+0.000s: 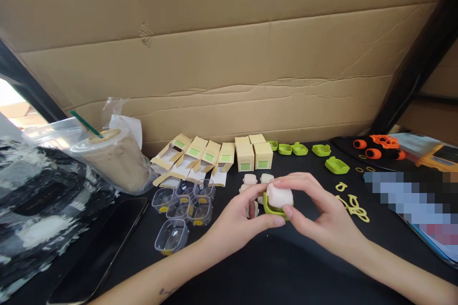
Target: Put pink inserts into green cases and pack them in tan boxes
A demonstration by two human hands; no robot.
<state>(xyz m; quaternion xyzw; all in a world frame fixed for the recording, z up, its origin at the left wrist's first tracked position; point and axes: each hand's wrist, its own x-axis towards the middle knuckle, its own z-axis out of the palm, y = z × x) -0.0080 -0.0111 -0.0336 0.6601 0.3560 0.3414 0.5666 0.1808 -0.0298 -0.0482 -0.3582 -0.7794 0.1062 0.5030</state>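
Observation:
In the head view, my left hand (240,210) grips a small green cup-shaped cover (275,213) between thumb and fingers. My right hand (324,214) pinches a small white rounded case (280,196), which sits tilted partly inside that cover. Both hands meet over the black tabletop. Just behind them are several more whitish cases (249,179), partly hidden by my left hand. Similar green covers (337,165) stand in a row farther back on the right. Yellow-green loops (354,205) lie right of my right hand.
Left of my hands are several clear plastic tubs (171,236), with opened cartons (209,152) and closed cartons (244,155) behind. A bagged iced drink (114,157), a black phone (103,248) and an orange toy-like object (384,143) stand around. Cardboard (229,57) walls the back.

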